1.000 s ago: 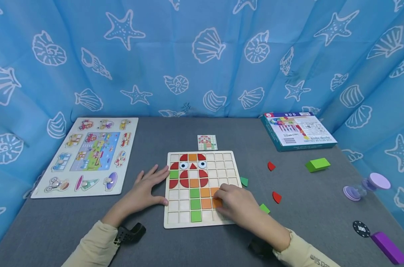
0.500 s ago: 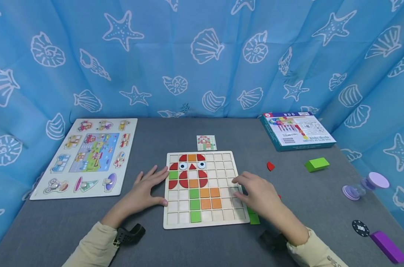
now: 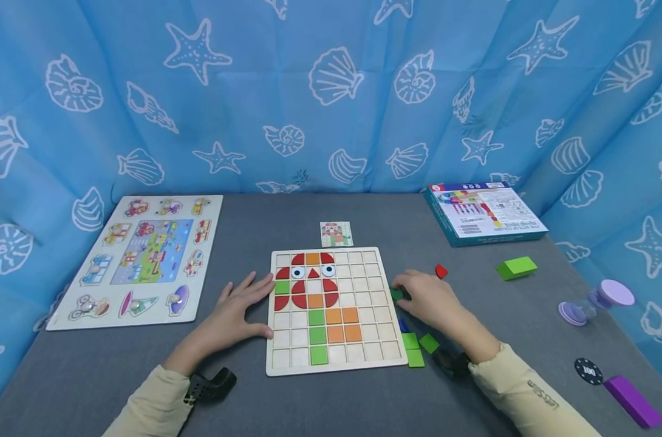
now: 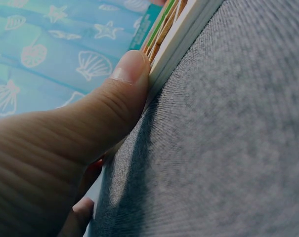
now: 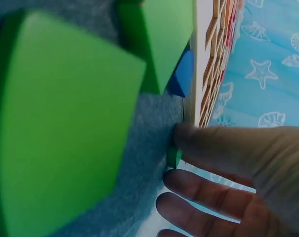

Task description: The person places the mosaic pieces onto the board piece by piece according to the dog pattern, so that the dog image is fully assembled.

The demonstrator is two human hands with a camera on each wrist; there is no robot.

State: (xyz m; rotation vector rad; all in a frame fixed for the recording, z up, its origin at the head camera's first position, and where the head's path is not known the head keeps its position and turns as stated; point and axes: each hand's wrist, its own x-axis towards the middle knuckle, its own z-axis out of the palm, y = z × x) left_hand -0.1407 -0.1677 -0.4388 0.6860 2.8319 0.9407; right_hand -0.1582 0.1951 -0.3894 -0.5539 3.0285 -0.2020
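Observation:
A wooden grid board (image 3: 364, 355) lies on the grey table, holding red, orange and green pieces and two eye discs. My left hand (image 3: 234, 312) touches its left edge with spread fingers; in the left wrist view the thumb (image 4: 132, 69) presses the side. At the right edge, my right hand (image 3: 432, 301) pinches a small dark green piece (image 5: 174, 156) between thumb and finger, low beside the board. Close by lie light green square tiles (image 3: 415, 357) and a blue piece (image 3: 403, 325), partly covered by the board's edge in the right wrist view.
A small pattern card (image 3: 336, 234) lies behind the board. A knob puzzle (image 3: 205, 288) is at left, a game box (image 3: 486, 212) at back right. Further right are a red piece (image 3: 441, 271), green block (image 3: 517, 267), hourglass (image 3: 585, 306), black disc (image 3: 588, 371) and purple block (image 3: 633, 400).
My right hand has left an orange tile in the grid and moved right, off the board, to the dark green piece. My left hand has stayed at the left edge.

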